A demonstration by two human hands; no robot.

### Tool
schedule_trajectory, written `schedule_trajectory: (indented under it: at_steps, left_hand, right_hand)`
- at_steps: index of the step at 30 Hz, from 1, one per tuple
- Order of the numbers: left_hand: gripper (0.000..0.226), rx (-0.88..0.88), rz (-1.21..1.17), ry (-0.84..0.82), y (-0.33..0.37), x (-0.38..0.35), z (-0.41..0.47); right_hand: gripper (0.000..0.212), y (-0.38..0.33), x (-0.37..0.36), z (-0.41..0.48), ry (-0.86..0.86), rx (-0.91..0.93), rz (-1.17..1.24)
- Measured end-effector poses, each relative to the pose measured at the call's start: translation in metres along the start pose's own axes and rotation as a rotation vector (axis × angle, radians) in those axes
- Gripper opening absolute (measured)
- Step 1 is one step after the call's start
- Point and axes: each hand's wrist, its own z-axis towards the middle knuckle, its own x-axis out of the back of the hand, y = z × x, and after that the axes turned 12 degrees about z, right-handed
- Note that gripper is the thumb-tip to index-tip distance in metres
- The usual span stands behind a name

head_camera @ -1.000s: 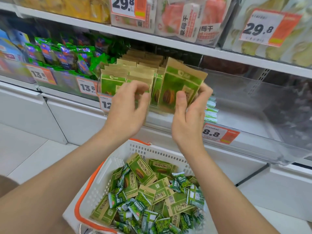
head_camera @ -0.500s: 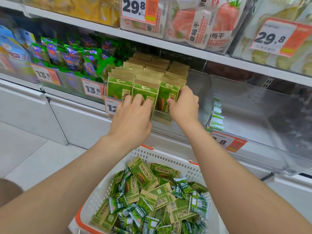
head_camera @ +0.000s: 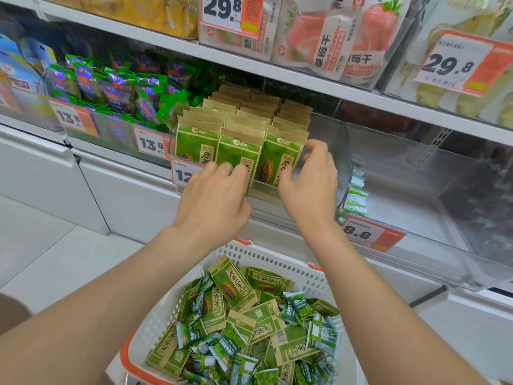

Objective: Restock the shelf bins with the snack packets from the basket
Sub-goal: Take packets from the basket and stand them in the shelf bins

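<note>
Green-and-kraft seed packets (head_camera: 195, 145) stand upright in three rows inside a clear shelf bin (head_camera: 334, 151). My left hand (head_camera: 215, 198) rests its fingertips against the bottom of the middle front packet (head_camera: 238, 154) at the bin's front lip. My right hand (head_camera: 311, 184) hovers beside the right front packet (head_camera: 280, 159), fingers loosely spread around its right edge and gripping nothing. Below, a white basket with an orange rim (head_camera: 266, 257) holds more seed packets (head_camera: 233, 284) mixed with small green pea packets (head_camera: 297, 304).
To the right is a large clear bin (head_camera: 416, 245), with a few small green packets (head_camera: 356, 195) at its left end. Green-purple bags (head_camera: 116, 90) fill the bin to the left. Dried strawberry bags (head_camera: 333, 37) sit on the shelf above. Price tags line the shelf edges.
A second ago my hands held a stack of seed packets above the bin. They pushed it down into the right row, and now my right hand has let go and eased back.
</note>
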Motion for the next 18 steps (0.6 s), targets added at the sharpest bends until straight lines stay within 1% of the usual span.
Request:
schedule_trajectory:
  at_steps: [2,3,5,7,9,11,12,14,16,18]
  left_hand:
    - [0.009,-0.005,-0.018,-0.177,-0.003,-0.004,-0.004]
    - [0.01,-0.017,-0.028,-0.3,-0.005,-0.008,-0.007]
    - [0.012,-0.102,-0.017,-0.539,-0.006,-0.018,-0.017]
    - [0.014,-0.224,0.01,-0.75,-0.002,-0.03,-0.032]
    - [0.02,-0.313,0.001,-0.958,0.004,-0.042,-0.048]
    - [0.024,-0.378,0.009,-1.114,0.009,-0.054,-0.065]
    - [0.023,-0.407,0.025,-1.16,0.011,-0.06,-0.073]
    - [0.019,-0.45,0.085,-1.23,0.014,-0.07,-0.087]
    - [0.024,-0.465,0.135,-1.28,0.017,-0.077,-0.095]
    - [0.026,-0.475,0.157,-1.3,0.018,-0.08,-0.097]
  right_hand:
    - [0.029,0.0,-0.001,-0.02,0.057,0.225,0.096]
    - [0.024,0.001,-0.002,-0.034,0.047,0.292,0.129]
    - [0.017,0.011,-0.008,-0.062,-0.033,0.316,0.164]
    - [0.014,0.032,-0.018,-0.091,-0.175,0.24,0.153]
    - [0.015,0.06,-0.028,-0.118,-0.374,0.108,0.073]
    - [0.02,0.088,-0.038,-0.141,-0.588,-0.042,-0.047]
    - [0.024,0.102,-0.042,-0.153,-0.673,-0.101,-0.13]
    - [0.028,0.128,-0.051,-0.175,-0.783,-0.214,-0.248]
    - [0.029,0.147,-0.06,-0.198,-0.886,-0.325,-0.259]
    - [0.036,0.156,-0.068,-0.22,-1.027,-0.346,-0.271]
